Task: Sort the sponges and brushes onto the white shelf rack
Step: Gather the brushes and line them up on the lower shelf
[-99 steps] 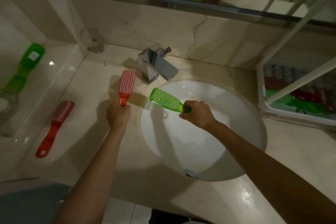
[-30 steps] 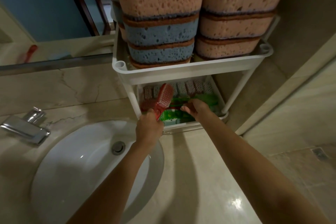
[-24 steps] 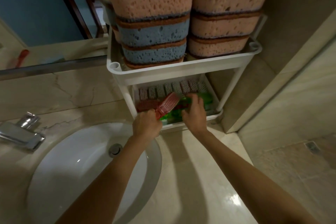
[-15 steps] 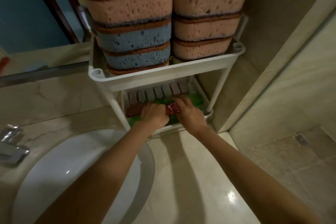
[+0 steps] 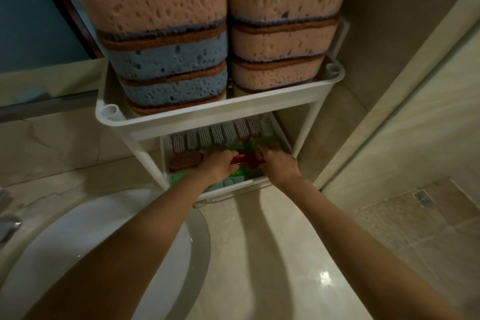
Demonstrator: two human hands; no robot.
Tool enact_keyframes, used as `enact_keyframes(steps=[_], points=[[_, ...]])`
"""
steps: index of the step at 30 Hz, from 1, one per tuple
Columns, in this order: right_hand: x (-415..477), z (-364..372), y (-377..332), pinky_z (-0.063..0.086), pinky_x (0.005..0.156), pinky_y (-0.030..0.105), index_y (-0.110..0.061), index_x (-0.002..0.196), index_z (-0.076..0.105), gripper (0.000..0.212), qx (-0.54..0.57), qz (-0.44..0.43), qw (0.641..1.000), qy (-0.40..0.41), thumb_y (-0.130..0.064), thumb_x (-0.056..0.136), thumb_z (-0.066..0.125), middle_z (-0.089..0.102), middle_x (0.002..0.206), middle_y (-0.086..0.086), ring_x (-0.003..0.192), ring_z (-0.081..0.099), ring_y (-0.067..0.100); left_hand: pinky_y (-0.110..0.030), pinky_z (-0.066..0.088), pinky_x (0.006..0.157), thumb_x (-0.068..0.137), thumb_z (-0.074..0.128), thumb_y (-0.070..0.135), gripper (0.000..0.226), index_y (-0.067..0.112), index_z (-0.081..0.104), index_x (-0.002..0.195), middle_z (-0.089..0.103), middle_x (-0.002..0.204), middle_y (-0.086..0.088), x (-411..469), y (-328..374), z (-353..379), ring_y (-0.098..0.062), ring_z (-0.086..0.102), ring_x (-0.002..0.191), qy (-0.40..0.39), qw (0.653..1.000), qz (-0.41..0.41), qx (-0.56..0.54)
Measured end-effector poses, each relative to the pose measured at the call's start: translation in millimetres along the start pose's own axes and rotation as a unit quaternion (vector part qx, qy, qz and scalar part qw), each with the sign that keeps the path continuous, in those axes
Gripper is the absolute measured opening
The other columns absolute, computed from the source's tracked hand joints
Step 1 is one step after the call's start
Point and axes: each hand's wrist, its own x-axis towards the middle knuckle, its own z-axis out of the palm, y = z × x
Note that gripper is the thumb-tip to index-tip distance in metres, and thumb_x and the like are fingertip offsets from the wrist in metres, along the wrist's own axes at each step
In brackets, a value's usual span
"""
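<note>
Left hand (image 5: 220,165) and right hand (image 5: 278,161) clasp a glossy red plastic brush (image 5: 246,159) beneath porous sponges (image 5: 166,41).

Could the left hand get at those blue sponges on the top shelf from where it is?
Probably yes. The left hand is down in the lower shelf among the brushes, holding a red brush. The blue sponges face the open front of the rack, though it would need to let go first.

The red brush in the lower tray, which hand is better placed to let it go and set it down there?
Probably the left hand: it seems to grip the red brush handle, low over the white shelf rack. The right hand only steadies its other end.
</note>
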Motion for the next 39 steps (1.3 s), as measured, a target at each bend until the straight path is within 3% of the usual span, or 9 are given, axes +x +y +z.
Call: enact_keyframes(steps=[5, 9, 12, 15, 18, 20, 23, 34, 39], points=[[12, -4, 5, 0.041, 0.101, 0.038, -0.018, 0.139, 0.038, 0.044, 0.024, -0.013, 0.999, -0.023, -0.017, 0.095, 0.046, 0.026, 0.149, 0.016, 0.124, 0.046, 0.033, -0.033, 0.045, 0.093, 0.094, 0.052, 0.018, 0.028, 0.010, 0.059, 0.120, 0.062, 0.117, -0.012, 3, -3, 1, -0.025, 0.059, 0.107, 0.042, 0.999, -0.008, 0.000], [18, 1, 10, 0.042, 0.099, 0.037, -0.017, 0.134, 0.043, 0.047, 0.069, -0.010, 0.997, -0.034, -0.021, 0.089, 0.056, 0.031, 0.145, 0.018, 0.120, 0.049, 0.033, -0.030, 0.041, 0.098, 0.091, 0.057, 0.016, 0.036, 0.006, 0.056, 0.126, 0.057, 0.129, -0.015, 2, -9, 5, -0.027, 0.054, 0.117, 0.077, 0.997, -0.021, -0.008], [18, 3, 10, 0.046, 0.095, 0.039, -0.016, 0.132, 0.045, 0.041, 0.084, -0.007, 0.996, -0.029, -0.020, 0.092, 0.052, 0.036, 0.141, 0.018, 0.114, 0.053, 0.034, -0.034, 0.039, 0.101, 0.090, 0.059, 0.017, 0.040, 0.005, 0.054, 0.127, 0.050, 0.131, -0.015, 0, -14, 10, -0.029, 0.050, 0.120, 0.115, 0.993, -0.031, 0.000], [17, 4, 9, 0.045, 0.092, 0.038, -0.016, 0.130, 0.046, 0.037, 0.084, -0.001, 0.996, -0.017, -0.019, 0.094, 0.049, 0.036, 0.140, 0.019, 0.113, 0.053, 0.035, -0.040, 0.036, 0.106, 0.093, 0.053, 0.024, 0.043, 0.004, 0.047, 0.131, 0.043, 0.136, -0.018, 3, -16, 8, -0.034, 0.039, 0.129, 0.164, 0.985, -0.027, 0.047], [15, 5, 9, 0.045, 0.091, 0.037, -0.015, 0.129, 0.046, 0.035, 0.085, -0.004, 0.996, -0.012, -0.019, 0.094, 0.048, 0.035, 0.140, 0.018, 0.109, 0.054, 0.034, -0.041, 0.018, 0.119, 0.098, 0.040, 0.032, 0.054, 0.010, 0.026, 0.146, 0.023, 0.155, -0.012, 8, -13, 4, -0.029, 0.014, 0.145, 0.117, 0.988, -0.059, 0.078], [13, 4, 9, 0.045, 0.092, 0.036, -0.015, 0.130, 0.046, 0.036, 0.079, -0.003, 0.997, -0.008, -0.017, 0.094, 0.047, 0.033, 0.140, 0.017, 0.109, 0.054, 0.033, -0.040, 0.013, 0.118, 0.100, 0.034, 0.032, 0.051, 0.011, 0.026, 0.145, 0.026, 0.153, -0.012, 10, -13, 1, -0.027, 0.015, 0.145, 0.100, 0.988, -0.077, 0.094], [10, 5, 8, 0.046, 0.090, 0.037, -0.016, 0.131, 0.046, 0.037, 0.067, -0.002, 0.998, 0.000, -0.015, 0.094, 0.047, 0.032, 0.139, 0.017, 0.109, 0.055, 0.034, -0.039, 0.020, 0.113, 0.098, 0.037, 0.029, 0.042, 0.011, 0.040, 0.135, 0.041, 0.140, -0.014, 11, -16, 0, -0.029, 0.029, 0.135, 0.115, 0.985, -0.080, 0.106], [1, 12, 6, 0.048, 0.091, 0.038, -0.018, 0.130, 0.046, 0.034, 0.059, 0.002, 0.998, 0.031, -0.018, 0.096, 0.045, 0.033, 0.138, 0.014, 0.114, 0.051, 0.035, -0.042, 0.022, 0.111, 0.092, 0.047, 0.044, 0.052, 0.012, 0.043, 0.133, 0.038, 0.137, -0.015, 4, -20, 7, -0.033, 0.029, 0.133, 0.098, 0.981, -0.077, 0.151], [0, 13, 7, 0.047, 0.094, 0.042, -0.019, 0.128, 0.047, 0.034, 0.041, 0.011, 0.999, 0.022, -0.016, 0.095, 0.045, 0.036, 0.136, 0.013, 0.119, 0.047, 0.035, -0.043, 0.019, 0.112, 0.092, 0.047, 0.043, 0.056, 0.015, 0.035, 0.140, 0.034, 0.142, -0.015, 2, -21, 11, -0.033, 0.027, 0.135, 0.108, 0.978, -0.081, 0.160]])
